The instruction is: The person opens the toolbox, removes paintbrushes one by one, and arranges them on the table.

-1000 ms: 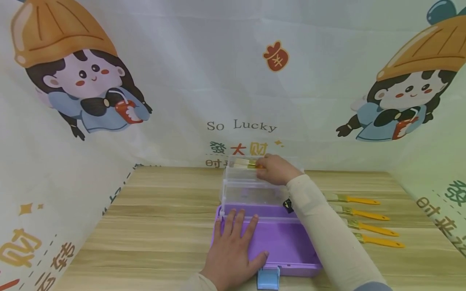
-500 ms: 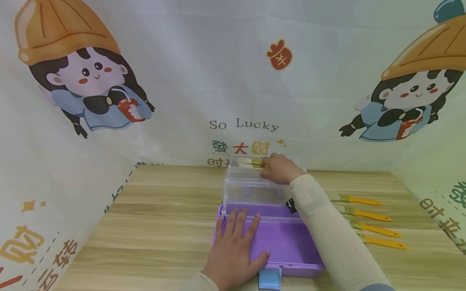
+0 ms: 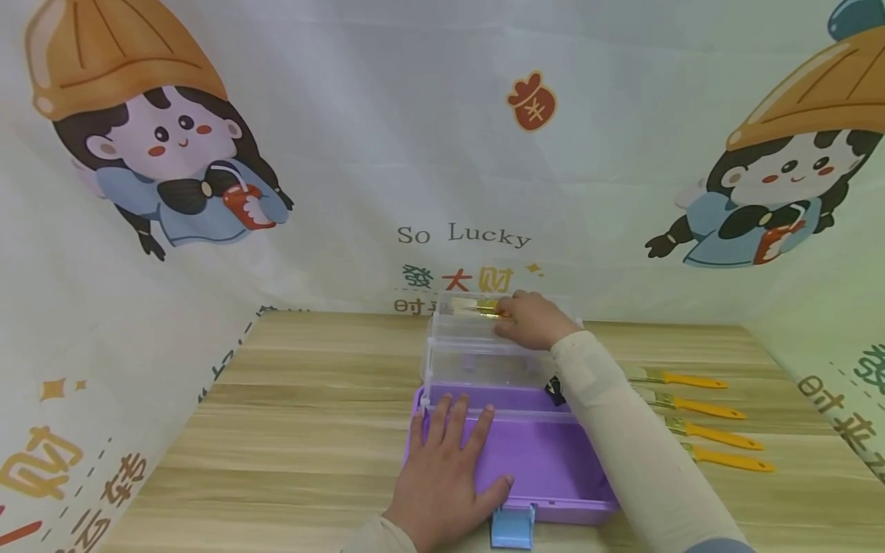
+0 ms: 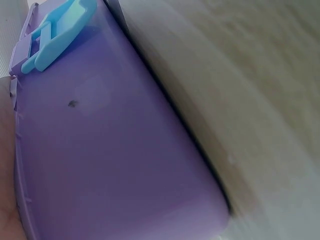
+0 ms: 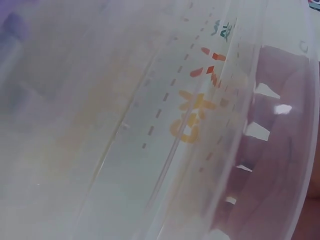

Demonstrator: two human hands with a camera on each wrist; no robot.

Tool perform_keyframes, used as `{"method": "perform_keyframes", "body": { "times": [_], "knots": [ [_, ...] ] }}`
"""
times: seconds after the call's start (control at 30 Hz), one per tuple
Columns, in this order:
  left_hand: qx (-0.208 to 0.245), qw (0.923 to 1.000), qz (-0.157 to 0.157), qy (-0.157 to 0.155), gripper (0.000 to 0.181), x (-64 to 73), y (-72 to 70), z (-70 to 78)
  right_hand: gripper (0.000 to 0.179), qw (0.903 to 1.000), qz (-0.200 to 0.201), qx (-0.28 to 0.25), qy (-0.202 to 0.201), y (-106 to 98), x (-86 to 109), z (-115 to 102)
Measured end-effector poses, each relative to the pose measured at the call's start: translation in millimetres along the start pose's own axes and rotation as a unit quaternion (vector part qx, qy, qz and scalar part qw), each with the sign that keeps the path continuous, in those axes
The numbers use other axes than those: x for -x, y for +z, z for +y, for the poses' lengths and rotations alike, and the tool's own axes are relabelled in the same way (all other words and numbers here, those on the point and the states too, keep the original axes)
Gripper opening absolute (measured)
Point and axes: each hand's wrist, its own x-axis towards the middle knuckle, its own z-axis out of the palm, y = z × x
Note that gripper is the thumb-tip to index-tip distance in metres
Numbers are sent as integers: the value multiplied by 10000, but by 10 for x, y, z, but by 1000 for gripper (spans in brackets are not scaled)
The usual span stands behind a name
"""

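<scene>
A purple box (image 3: 539, 461) stands with its clear stepped trays (image 3: 459, 330) raised behind its base. My right hand (image 3: 534, 319) grips a paintbrush by its handle at the topmost tray; the pale bristles (image 3: 465, 306) point left and most of the handle is hidden under the fingers. Through the clear plastic (image 5: 150, 165) in the right wrist view, the curled fingers (image 5: 280, 125) show at the right edge. Spread flat, my left hand (image 3: 442, 480) rests on the left front of the base. The left wrist view shows the box's front wall (image 4: 100, 140) and blue latch (image 4: 65, 30).
Several paintbrushes with yellow-orange handles (image 3: 729, 436) lie in a row on the wooden table (image 3: 290, 430), right of the box and partly behind my right sleeve (image 3: 636, 445). A printed cloth (image 3: 346, 153) hangs close behind the trays. The blue latch (image 3: 512, 528) hangs down in front.
The head view has shifted slightly. My right hand stays at the top tray with the paintbrush, and my left hand keeps its place on the box.
</scene>
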Motion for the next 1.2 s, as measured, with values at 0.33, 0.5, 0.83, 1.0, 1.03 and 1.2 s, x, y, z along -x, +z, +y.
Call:
{"method": "perform_keyframes", "body": {
  "times": [0.33,0.5,0.83,1.0,1.03,1.2],
  "knots": [
    [-78,9999,71,20,81,-4,-2,0,44,9990,91,-439,-45,28,-13,27],
    [-48,10000,-15,4,81,-2,-6,4,39,9979,172,-618,41,49,-33,38],
    [20,10000,-79,-42,81,-7,-2,11,34,9957,286,-861,198,65,-46,44],
    [-16,10000,-71,-35,81,-8,-1,11,33,9939,412,-978,293,45,-22,32],
    [-26,10000,-71,-33,81,-7,-1,10,33,9936,448,-995,295,40,-17,30],
    [-62,10000,-31,-18,81,-4,6,2,31,9932,610,-973,191,12,-2,12]
  ]
}}
